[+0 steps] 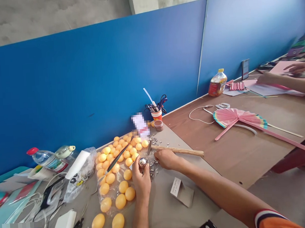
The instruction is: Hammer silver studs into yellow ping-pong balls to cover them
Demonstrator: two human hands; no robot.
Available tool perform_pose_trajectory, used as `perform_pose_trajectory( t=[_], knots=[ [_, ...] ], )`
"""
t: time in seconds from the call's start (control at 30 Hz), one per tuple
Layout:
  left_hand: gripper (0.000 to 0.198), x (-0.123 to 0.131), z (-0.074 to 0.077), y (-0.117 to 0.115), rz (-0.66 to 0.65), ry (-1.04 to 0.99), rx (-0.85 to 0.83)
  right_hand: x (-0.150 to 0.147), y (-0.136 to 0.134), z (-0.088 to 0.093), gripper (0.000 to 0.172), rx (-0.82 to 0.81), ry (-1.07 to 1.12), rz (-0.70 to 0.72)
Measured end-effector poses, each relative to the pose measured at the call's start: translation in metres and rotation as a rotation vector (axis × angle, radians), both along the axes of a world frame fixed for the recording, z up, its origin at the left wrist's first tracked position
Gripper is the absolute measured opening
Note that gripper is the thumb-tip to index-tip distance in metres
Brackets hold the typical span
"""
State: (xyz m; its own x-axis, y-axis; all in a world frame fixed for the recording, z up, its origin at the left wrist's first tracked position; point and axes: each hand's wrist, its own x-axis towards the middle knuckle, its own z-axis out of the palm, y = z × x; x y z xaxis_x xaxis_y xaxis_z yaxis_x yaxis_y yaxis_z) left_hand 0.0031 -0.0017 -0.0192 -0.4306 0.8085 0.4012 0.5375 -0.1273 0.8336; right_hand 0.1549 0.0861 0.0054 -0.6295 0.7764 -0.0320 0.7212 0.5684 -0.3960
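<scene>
My left hand [141,180] is closed around a small ball covered in shiny silver pieces [143,162], held up between thumb and fingers. My right hand [168,158] is curled, its fingertips down at the loose silver pieces [153,170], which look like thumbtacks. Whatever those fingertips pinch is too small to make out. Just behind the right hand lies a hammer [180,150] with a wooden handle. Many orange balls [121,201], like table tennis balls, spread over clear plastic left of my hands. Dark tweezers [119,157] rest across them.
A small open cardboard box [182,192] sits nearer me. At the back stand a paper cup of pens [156,114] and a round tub [158,125]. Bottles [48,160] and cables crowd the left. Rightward are a pink paper fan [237,117], a juice bottle [217,83] and another person's hands [271,78].
</scene>
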Motion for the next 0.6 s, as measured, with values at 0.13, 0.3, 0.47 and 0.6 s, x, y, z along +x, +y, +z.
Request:
perform_pose_trajectory(
  t=[0.13,0.3,0.47,0.6],
  knots=[
    [0.043,-0.0004,0.0002,-0.0001,-0.007,-0.012,-0.006,-0.0011,0.0007,-0.0006,0.015,0.041,0.132,-0.055],
    [0.043,0.0001,0.0013,-0.0003,-0.015,-0.022,-0.003,-0.0026,-0.0029,0.0054,0.016,0.025,0.327,-0.144],
    [0.044,0.0007,-0.0003,-0.0001,-0.037,-0.037,-0.001,-0.0042,0.0,0.0072,0.024,-0.066,0.571,-0.123],
    [0.044,0.0014,-0.0003,-0.0004,-0.048,-0.053,-0.011,-0.0054,0.0032,0.0071,0.021,-0.244,0.731,-0.096]
  ],
)
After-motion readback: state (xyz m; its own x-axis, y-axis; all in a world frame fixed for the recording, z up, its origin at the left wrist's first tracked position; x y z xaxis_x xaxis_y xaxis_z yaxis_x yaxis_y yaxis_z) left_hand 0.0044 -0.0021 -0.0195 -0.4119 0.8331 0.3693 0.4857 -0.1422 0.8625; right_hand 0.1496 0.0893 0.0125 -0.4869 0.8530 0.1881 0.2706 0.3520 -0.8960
